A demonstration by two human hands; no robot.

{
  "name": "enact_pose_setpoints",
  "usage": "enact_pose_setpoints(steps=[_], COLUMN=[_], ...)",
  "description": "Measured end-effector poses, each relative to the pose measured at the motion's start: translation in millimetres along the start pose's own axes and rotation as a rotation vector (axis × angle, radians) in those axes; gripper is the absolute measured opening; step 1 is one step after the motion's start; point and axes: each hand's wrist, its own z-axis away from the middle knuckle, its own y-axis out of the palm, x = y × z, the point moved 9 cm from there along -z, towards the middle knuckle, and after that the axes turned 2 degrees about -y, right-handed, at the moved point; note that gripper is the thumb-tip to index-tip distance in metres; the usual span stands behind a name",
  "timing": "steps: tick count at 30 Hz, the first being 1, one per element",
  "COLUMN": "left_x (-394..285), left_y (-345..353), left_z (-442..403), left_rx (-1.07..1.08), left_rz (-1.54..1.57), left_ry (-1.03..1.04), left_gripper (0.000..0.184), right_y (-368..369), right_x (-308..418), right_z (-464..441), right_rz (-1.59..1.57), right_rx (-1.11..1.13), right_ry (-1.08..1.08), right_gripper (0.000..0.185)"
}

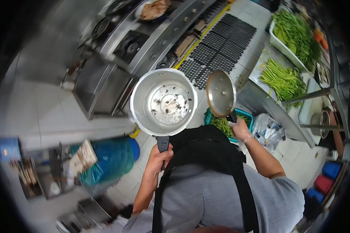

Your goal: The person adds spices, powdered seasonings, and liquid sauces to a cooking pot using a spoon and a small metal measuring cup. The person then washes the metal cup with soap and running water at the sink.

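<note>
My left hand (159, 158) is closed around the black handle of a silver pressure cooker pot (138, 112). The pot hangs in front of my body, its mouth facing up. At its bottom lie several dark star anise pieces (178, 106) and other small dark bits, apparently in clear liquid. To the right of the pot, a round metal lid (221, 93) is tilted almost on edge. Its black handle is in the grip of my right hand (241, 130), which wears a clear plastic glove. Pot and lid are apart.
A steel stove (132, 44) stands ahead on the left, beside a black floor mat (217, 46). Cut green stalks (282, 79) cover part of the right counter, near a basket of leafy greens (295, 37). A teal crate (249, 126) sits below; a blue barrel (134, 149) stands left.
</note>
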Motion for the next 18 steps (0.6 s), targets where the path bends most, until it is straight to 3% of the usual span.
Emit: enact_pose_setpoints(steps=[5,7,9,13,15,18], left_x=[-102.5,-143.6,-179.6,-263.6,-296.4,-342.2], left_y=[-55.1,-83.5,-96.1,-88.7,-61.8,-32.0], left_z=[-113.5,-167.0,-209.7,-280.4,-315.7,-365.2], left_rx=[0.13,0.143,0.207,0.345,0.508,0.573], left_rz=[-0.179,-0.346,-0.35,-0.374,-0.34,-0.378], left_ry=[-0.071,0.055,0.024,-0.099,-0.165,-0.196], left_gripper=[0.026,0.027,0.027,0.027,0.027,0.028], right_y=[37.7,54.9,61.9,68.2,59.4,36.9], right_x=[118.1,145.0,171.5,210.6,214.1,242.1], right_z=[-38.5,-50.1,-67.5,-80.6,-80.9,-76.3], right_rz=[-0.241,-0.313,-0.408,-0.614,-0.651,-0.657], right_rx=[-0.078,-0.143,-0.164,-0.348,-0.475,-0.641], right_ry=[0.056,0.041,0.036,0.066,0.088,0.093], right_gripper=[0.029,0.027,0.025,0.028,0.028,0.03])
